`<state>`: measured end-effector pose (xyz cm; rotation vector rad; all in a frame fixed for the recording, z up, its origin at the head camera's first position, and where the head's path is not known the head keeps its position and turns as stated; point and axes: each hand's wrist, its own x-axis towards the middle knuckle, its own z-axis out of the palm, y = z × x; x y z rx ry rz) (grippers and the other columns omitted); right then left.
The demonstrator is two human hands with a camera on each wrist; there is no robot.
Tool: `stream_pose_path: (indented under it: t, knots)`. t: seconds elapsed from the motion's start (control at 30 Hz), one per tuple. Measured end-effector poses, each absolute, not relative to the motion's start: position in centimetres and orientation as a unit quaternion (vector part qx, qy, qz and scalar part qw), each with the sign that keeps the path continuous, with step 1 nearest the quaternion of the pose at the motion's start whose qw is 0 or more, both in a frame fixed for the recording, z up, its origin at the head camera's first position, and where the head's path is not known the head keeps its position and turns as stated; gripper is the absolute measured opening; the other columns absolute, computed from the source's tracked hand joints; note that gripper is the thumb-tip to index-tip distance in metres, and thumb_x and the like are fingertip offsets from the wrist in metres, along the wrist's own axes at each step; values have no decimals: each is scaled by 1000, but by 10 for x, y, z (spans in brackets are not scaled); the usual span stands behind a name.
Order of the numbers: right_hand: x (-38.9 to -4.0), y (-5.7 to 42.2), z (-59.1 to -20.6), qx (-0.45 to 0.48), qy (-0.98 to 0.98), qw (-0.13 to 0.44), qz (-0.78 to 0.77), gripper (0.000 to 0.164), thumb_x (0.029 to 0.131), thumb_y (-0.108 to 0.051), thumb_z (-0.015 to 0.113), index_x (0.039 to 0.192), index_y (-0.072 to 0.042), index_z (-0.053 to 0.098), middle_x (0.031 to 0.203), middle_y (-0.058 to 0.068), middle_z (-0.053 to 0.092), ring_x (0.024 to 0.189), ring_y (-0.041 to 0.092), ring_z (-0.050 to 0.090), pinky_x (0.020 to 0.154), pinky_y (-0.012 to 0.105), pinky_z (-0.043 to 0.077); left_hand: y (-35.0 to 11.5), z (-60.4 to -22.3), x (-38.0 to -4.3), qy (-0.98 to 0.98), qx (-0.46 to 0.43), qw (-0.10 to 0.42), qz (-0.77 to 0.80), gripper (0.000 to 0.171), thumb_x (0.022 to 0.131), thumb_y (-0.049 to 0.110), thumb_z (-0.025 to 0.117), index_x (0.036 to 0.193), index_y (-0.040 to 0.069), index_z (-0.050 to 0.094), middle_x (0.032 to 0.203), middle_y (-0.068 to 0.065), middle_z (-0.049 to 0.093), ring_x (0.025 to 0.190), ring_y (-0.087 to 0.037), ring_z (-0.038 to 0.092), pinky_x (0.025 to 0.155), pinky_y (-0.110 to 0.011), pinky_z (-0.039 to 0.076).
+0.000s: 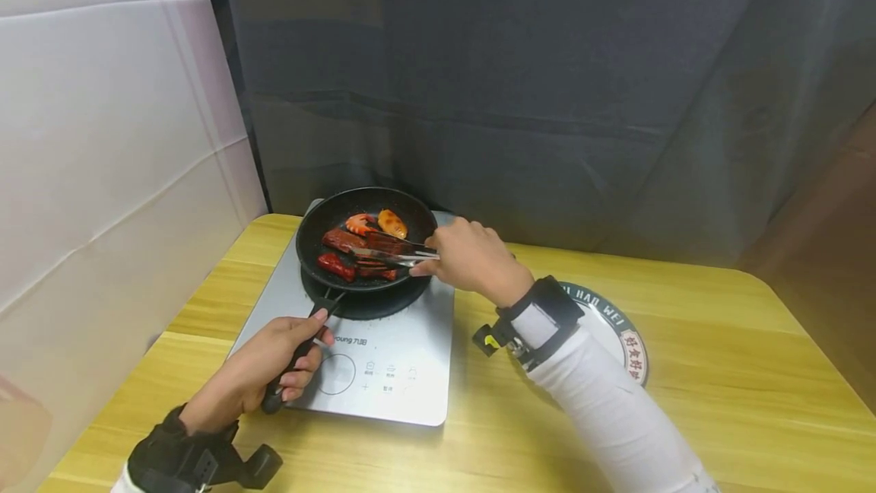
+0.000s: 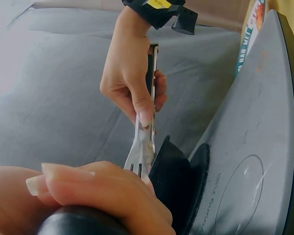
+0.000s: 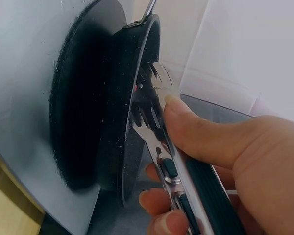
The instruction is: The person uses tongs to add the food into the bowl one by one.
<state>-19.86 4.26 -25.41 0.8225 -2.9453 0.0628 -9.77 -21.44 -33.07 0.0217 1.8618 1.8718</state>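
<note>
My left hand [image 1: 280,360] grips the black handle [image 1: 272,399] of a frying pan [image 1: 311,238], which is over the black round zone of an induction cooktop. In the pan lie several pieces of food: dark red meat slices [image 1: 342,240], a bright red piece [image 1: 335,266], an orange piece with a ridged edge [image 1: 359,224] and a yellow oval piece [image 1: 392,224]. Metal tongs [image 3: 159,90] with dark grips are held in my right hand [image 1: 475,261], their ends inside the pan among the meat. Whether the tongs clasp a piece is hidden.
The silver cooktop [image 1: 424,371] stands on a wooden table [image 1: 718,379], its touch controls towards me. To the right, partly under my right forearm, lies a round plate [image 1: 633,333] with a lettered rim. A dark curtain [image 1: 513,97] hangs behind; a pale wall [image 1: 103,135] is left.
</note>
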Motion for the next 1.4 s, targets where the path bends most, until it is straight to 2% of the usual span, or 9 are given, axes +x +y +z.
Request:
stream_pose_path:
  t: [0.33, 0.5, 0.67, 0.77, 0.87, 1.1, 1.23, 1.27, 1.4]
  knots:
    - [-196, 56, -255, 241, -968, 24, 65, 52, 84, -55, 66, 115, -13, 70, 71, -2, 58, 62, 18, 53, 44, 29, 38, -215, -331, -99, 684, 12, 253, 684, 48, 102, 46, 39, 102, -1, 45, 61, 3, 33, 43, -7, 30, 38, -21, 33]
    - [-191, 71, -250, 236, -967, 31, 93, 58, 85, -55, 66, 123, -11, 65, 74, -2, 60, 63, 18, 54, 43, 30, 38, -214, -332, -100, 685, 13, 252, 684, 47, 102, 45, 39, 102, -2, 45, 60, 3, 33, 42, -7, 30, 38, -21, 32]
    - [-183, 97, -246, 233, -962, 58, 126, 56, 84, -52, 67, 120, -10, 67, 70, -3, 57, 62, 17, 52, 46, 31, 39, -215, -331, -101, 683, 15, 254, 684, 48, 102, 46, 39, 102, -2, 45, 60, 3, 33, 42, -7, 30, 38, -21, 33]
    - [-179, 114, -245, 226, -961, 71, 145, 56, 85, -50, 68, 121, -8, 66, 75, 1, 63, 65, 17, 55, 52, 33, 43, -217, -330, -102, 682, 20, 256, 685, 47, 102, 45, 39, 101, -1, 44, 60, 3, 33, 42, -6, 30, 38, -21, 33]
    - [-175, 129, -244, 213, -962, 81, 149, 58, 86, -49, 68, 123, -5, 64, 88, 6, 69, 73, 20, 59, 61, 37, 49, -219, -330, -101, 680, 22, 257, 686, 46, 103, 44, 38, 102, -1, 44, 60, 3, 33, 42, -6, 31, 38, -20, 33]
    - [-157, 164, -249, 230, -952, 130, 155, 48, 87, -42, 70, 118, -6, 67, 99, 9, 69, 84, 26, 61, 79, 46, 49, -224, -329, -98, 687, 19, 255, 680, 47, 103, 45, 38, 102, -1, 44, 60, 3, 34, 42, -6, 30, 38, -21, 33]
    - [-151, 182, -254, 263, -936, 176, 154, 40, 82, -35, 76, 115, -13, 70, 101, 4, 68, 83, 24, 62, 76, 44, 50, -227, -328, -97, 685, 17, 254, 682, 47, 103, 45, 38, 102, -1, 44, 60, 4, 34, 41, -6, 31, 38, -20, 33]
    - [-151, 186, -255, 268, -934, 181, 152, 37, 82, -34, 77, 113, -15, 71, 96, 2, 67, 79, 22, 61, 71, 41, 50, -228, -328, -97, 684, 17, 255, 683, 47, 103, 45, 38, 102, -1, 44, 60, 4, 34, 42, -6, 32, 38, -20, 34]
    - [-144, 202, -255, 244, -950, 141, 135, 40, 83, -41, 74, 109, -11, 72, 78, -3, 62, 67, 17, 52, 62, 34, 45, -229, -329, -96, 681, 20, 262, 684, 46, 102, 45, 38, 102, 0, 44, 59, 4, 35, 42, -6, 33, 38, -20, 34]
